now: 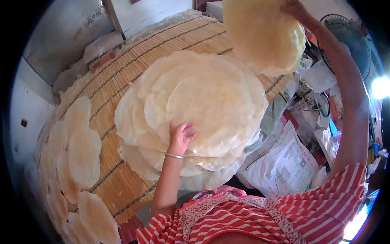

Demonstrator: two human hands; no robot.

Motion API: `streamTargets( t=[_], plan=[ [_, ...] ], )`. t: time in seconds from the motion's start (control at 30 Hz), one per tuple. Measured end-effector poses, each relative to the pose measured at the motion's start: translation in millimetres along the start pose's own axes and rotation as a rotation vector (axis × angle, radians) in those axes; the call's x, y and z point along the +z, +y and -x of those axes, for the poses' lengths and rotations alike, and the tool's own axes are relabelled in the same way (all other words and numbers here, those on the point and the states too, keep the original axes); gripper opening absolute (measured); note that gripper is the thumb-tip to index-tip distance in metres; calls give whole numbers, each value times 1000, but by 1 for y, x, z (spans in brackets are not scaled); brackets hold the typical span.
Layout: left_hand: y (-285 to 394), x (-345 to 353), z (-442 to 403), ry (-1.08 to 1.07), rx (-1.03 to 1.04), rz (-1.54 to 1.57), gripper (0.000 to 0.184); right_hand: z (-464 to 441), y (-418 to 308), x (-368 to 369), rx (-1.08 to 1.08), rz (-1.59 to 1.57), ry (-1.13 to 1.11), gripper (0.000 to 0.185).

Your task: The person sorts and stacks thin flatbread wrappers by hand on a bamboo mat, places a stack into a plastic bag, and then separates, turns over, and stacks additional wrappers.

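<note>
Head cam: the left hand (181, 137), fingers loosely spread, is over the near edge of the big pile of thin round cream sheets (203, 110). Up right of that pile, the right hand (293, 9) is gripping 1 bunch of pale yellow round sheets (264, 38) by the rim.

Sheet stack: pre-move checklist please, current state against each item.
1. Right hand holds the raised sheet near its edge: ok.
2. Raised sheet is a single layer: cannot tell.
3. Raised sheet fully in view: not ok, top cut off by the frame.
4. Left hand off the stack: cannot tell, it's over the near part, contact unclear.
5. Stack edges aligned: not ok, staggered.
6. Visible gap between raised sheet and fan: ok.
</note>
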State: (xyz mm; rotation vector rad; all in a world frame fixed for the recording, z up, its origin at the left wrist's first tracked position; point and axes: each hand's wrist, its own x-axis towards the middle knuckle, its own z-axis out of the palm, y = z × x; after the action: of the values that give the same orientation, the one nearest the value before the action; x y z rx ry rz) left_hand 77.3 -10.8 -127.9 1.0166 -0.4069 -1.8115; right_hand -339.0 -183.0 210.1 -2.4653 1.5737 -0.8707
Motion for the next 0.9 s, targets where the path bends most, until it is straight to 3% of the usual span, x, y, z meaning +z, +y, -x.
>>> streamTargets(
  t=[0.13,0.17,0.23,0.27,0.3,0.33,0.37,0.4,0.47,0.57,0.67,0.9],
  plan=[
    [8,-23,10,161,178,-118,21,-6,-56,24,-196,144,37,9],
    [4,-34,16,218,237,-155,17,0,-16,51,149,108,-108,17],
    [9,-27,39,312,185,-95,13,45,-154,104,-108,575,-529,32],
    [8,-29,45,309,146,-53,12,78,-129,148,-425,482,-308,31],
    [8,-33,51,302,107,-11,11,111,-142,189,-476,503,-250,31],
    [7,-37,56,209,46,-24,11,130,-167,217,-371,395,-527,27],
    [5,-38,61,210,22,2,10,157,-157,259,-496,129,-498,27],
    [2,-38,66,210,-2,27,9,176,-171,285,-352,136,-646,22],
    [-2,-44,66,183,-36,49,4,214,-178,329,-246,53,-640,15],
    [-4,-46,65,94,-126,108,4,226,-188,328,-201,104,-574,15],
    [-13,-44,55,39,-278,112,6,223,-185,317,-337,121,-435,18],
    [-11,-18,58,-3,-187,177,8,244,-200,316,-295,130,-453,16]
  ],
)
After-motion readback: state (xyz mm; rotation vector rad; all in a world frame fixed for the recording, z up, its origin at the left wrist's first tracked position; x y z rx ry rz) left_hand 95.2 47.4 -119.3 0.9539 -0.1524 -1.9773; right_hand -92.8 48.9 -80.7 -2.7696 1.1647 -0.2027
